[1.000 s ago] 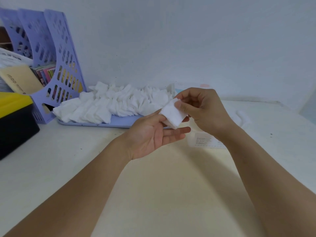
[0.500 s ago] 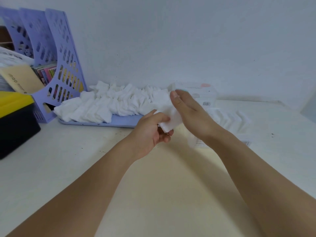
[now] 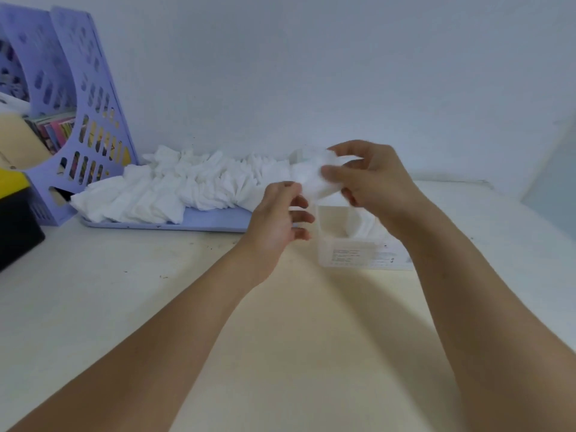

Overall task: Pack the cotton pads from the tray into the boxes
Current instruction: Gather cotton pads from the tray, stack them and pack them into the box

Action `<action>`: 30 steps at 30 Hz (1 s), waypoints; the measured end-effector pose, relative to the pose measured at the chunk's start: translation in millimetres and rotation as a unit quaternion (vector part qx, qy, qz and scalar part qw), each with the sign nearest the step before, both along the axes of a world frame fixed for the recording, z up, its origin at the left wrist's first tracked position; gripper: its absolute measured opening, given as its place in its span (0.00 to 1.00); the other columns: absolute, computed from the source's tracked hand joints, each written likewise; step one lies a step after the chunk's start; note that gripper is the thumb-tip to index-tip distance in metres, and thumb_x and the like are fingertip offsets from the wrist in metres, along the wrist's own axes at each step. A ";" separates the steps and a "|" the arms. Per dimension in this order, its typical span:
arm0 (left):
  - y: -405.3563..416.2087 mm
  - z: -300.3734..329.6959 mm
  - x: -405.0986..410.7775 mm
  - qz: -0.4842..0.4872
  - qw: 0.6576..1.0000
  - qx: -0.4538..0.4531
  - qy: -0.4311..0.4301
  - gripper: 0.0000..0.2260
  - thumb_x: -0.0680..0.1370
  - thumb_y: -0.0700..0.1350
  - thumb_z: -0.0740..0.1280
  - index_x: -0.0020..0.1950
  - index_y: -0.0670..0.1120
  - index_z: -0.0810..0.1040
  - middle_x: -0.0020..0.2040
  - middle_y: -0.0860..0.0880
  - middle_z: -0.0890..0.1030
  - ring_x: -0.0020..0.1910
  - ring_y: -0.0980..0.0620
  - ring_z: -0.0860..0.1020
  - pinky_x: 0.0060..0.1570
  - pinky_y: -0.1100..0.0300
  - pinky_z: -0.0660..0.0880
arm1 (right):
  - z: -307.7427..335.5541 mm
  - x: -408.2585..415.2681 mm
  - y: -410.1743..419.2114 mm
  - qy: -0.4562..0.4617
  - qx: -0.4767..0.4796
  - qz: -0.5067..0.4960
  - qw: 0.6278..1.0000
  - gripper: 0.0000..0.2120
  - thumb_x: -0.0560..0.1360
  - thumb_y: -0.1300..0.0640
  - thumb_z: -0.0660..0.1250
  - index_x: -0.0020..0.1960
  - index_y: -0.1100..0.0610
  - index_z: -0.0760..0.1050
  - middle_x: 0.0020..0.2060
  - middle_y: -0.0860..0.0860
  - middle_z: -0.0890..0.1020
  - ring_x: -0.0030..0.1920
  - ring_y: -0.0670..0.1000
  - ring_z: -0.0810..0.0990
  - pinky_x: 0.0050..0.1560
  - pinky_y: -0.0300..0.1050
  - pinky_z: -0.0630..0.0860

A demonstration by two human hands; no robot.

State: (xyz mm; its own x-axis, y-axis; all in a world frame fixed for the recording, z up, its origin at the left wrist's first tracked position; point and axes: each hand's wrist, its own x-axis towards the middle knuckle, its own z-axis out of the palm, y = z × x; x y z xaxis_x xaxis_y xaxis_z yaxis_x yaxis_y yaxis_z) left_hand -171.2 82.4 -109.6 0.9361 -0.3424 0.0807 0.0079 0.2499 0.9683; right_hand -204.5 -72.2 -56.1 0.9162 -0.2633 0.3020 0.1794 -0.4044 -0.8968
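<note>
Pale cream tabletop [image 3: 131, 310], matte, a few dark specks near the tray; plain white wall [image 3: 311, 73] right behind it. Lavender plastic tray [image 3: 215, 220], flat and low-rimmed, against the wall, heaped with soft white square cotton pads [image 3: 174, 191], crumpled and overlapping. Left of the tray: lavender perforated plastic file rack [image 3: 81, 120] holding papers and coloured spines, then a black bin with yellow top [image 3: 12, 210] at the frame edge. Right of the tray, touching its end: translucent plastic box [image 3: 358, 251], rectangular, open top, white pads visible inside; small printed label lines on its front, too blurred to read. Above the box: right hand [image 3: 371, 179] with thumb and curled fingers pinching a small bunch of cotton pads [image 3: 314, 179]. Left hand [image 3: 277, 219] just beside the bunch, palm up, fingers loosely spread and relaxed, fingertip close to the bunch's lower edge; contact cannot be told. Motion blur on both hands.
</note>
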 end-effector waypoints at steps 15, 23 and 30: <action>9.6 -30.2 11.2 -0.003 0.780 0.410 -0.472 0.17 0.79 0.65 0.60 0.56 0.55 0.77 0.67 0.60 0.68 0.60 0.54 0.69 0.54 0.50 0.75 | -29.6 21.0 -17.6 0.130 -0.398 -0.201 0.885 0.11 0.67 0.53 0.75 0.41 0.54 0.74 0.38 0.51 0.79 0.39 0.56 0.80 0.37 0.43 0.69; 6.5 -33.3 13.8 -0.013 0.782 0.382 -0.492 0.14 0.80 0.61 0.60 0.50 0.52 0.76 0.60 0.60 0.71 0.54 0.52 0.72 0.52 0.50 0.75 | -25.2 17.6 -12.3 0.047 -0.419 -0.107 0.900 0.06 0.69 0.49 0.75 0.37 0.50 0.82 0.38 0.46 0.82 0.44 0.49 0.78 0.41 0.45 0.76; 4.3 -35.7 13.6 -0.008 0.785 0.378 -0.492 0.14 0.80 0.62 0.59 0.50 0.52 0.75 0.59 0.59 0.69 0.54 0.52 0.73 0.50 0.50 0.76 | -20.7 17.5 -13.2 0.201 -0.510 -0.041 0.836 0.08 0.70 0.48 0.74 0.36 0.51 0.82 0.30 0.48 0.78 0.38 0.51 0.80 0.35 0.43 0.71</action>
State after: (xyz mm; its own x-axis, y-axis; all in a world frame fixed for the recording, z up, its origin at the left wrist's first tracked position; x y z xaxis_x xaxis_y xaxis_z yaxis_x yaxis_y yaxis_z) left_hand -157.6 86.7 -145.2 0.5436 -0.6511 0.5297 -0.8384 -0.3906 0.3803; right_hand -186.9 -85.4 -76.8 0.9891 -0.1231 0.0803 -0.1185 -0.9911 -0.0602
